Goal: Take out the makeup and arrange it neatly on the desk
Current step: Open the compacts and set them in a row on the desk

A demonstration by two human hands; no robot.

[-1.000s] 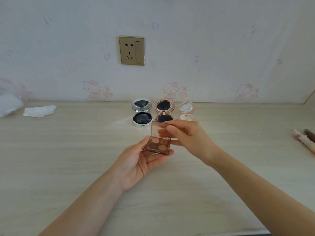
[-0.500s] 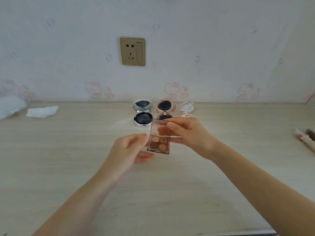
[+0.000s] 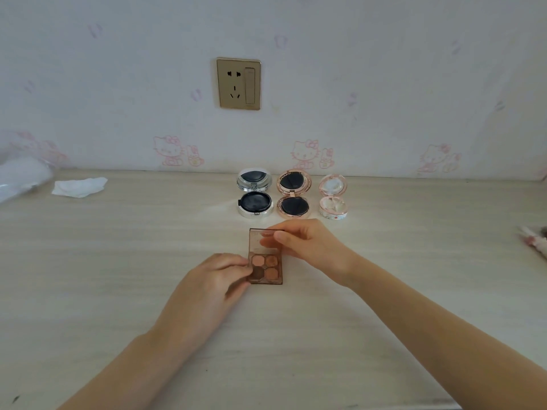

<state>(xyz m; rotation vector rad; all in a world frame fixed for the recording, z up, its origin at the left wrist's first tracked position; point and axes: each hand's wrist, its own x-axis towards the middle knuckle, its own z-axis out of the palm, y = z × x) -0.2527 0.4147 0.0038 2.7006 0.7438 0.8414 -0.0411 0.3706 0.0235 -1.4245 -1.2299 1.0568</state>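
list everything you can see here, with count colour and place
eyeshadow palette: 1, brown case with four tan and brown pans, clear lid open, desk centre, in front of the compacts
silver compact: 1, silver with black inside, open, left of the back row
rose gold compact: 1, rose gold with black inside, open, middle of the row
pink compact: 1, pink and white, open, right of the row
tissue: 1, white, crumpled, back left of the desk
plastic bag: 1, whitish, far left edge
wall socket: 1, gold, wall above the compacts
desk: 1, pale wood grain
left hand: 1, fingers at the palette's left edge
right hand: 1, pinching the lid
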